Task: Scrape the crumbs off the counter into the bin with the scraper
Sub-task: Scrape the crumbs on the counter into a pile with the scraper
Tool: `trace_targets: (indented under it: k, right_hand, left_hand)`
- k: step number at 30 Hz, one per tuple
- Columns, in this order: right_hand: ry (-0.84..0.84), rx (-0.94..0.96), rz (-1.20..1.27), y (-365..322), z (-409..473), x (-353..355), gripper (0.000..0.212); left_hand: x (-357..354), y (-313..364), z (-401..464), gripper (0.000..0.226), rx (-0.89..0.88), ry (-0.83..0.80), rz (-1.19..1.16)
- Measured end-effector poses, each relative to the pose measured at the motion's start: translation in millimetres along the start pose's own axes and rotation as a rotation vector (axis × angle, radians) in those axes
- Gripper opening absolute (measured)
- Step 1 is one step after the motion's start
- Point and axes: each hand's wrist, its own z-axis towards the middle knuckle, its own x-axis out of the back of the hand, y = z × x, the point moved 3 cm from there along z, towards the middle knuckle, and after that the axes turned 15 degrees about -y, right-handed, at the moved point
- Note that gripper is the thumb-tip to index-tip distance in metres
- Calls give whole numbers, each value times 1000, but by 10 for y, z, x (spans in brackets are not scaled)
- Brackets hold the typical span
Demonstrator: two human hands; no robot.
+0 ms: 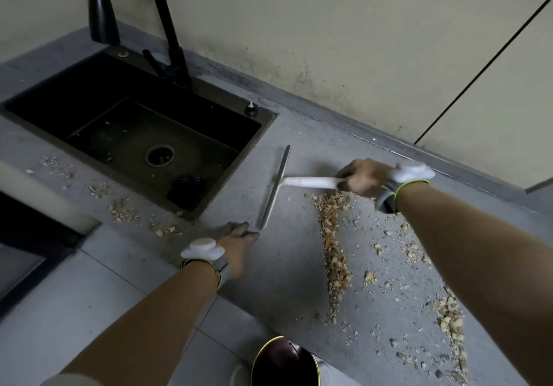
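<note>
No text, label, brand, number or sign can be read anywhere (not on the scraper (pixel 278 183), the bin (pixel 284 361) or the sink (pixel 134 122)).

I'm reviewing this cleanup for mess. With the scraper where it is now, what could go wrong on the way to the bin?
1. The sink lies just left of the scraper; a stroke that way could push crumbs into its drain.
2. The bin is small and sits below the counter edge, so a wide sweep may spill onto the floor.
3. The left hand rests by the blade's near end and could get nudged.
</note>
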Motion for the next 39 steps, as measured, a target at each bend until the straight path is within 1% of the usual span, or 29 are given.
trace_targets:
  k: [3,5,7,8,10,13,15,18,20,23,26,30,33,35,37,39]
  right_hand:
    - [18,-27,-6,24,119,-110,37]
    - [42,-46,4,171,116,-200,38]
    - [55,-61,32,364,61,-296,37]
    - [51,-68,52,515,21,-323,37]
    - [40,-92,76,826,-62,-364,38]
    - [5,-121,66,1223,-197,-349,37]
    - [-30,-113,29,1412,-252,-294,34]
    - [-61,-96,10,1593,-270,-166,33]
    - [-35,-78,59,1599,-245,-75,32]
    - [20,-53,171,1489,-152,41,32]
    - [44,-54,301,1249,15,15,35]
    - [91,-81,386,935,187,-181,36]
    - [157,-141,419,888,141,-421,32]
    - [177,-213,432,892,13,-682,33]
    - [188,-244,445,893,-88,-930,32]
    - [186,-213,428,888,-163,-1123,30]
  left_hand:
    - [48,71,-20,72,10,31,-47]
    - [152,172,-8,62,54,61,-72]
    - [292,270,-14,50,123,151,-106]
    - [365,364,14,47,142,201,-133]
    - [458,567,105,52,107,243,-174]
    - [537,885,280,66,49,242,-184]
    - [565,1044,382,68,42,218,-177]
    - [562,1166,517,70,88,88,-164]
    - [547,1170,537,70,146,7,-99]
    - [560,1181,542,68,143,12,-41]
    - [570,1198,505,69,132,5,-15]
    - [569,1235,488,71,144,0,34]
    - [568,1222,491,74,126,14,-28]
    - [548,1215,473,74,111,16,-64]
    - [535,1236,431,70,117,61,-97]
    - [513,1313,367,57,99,165,-124]
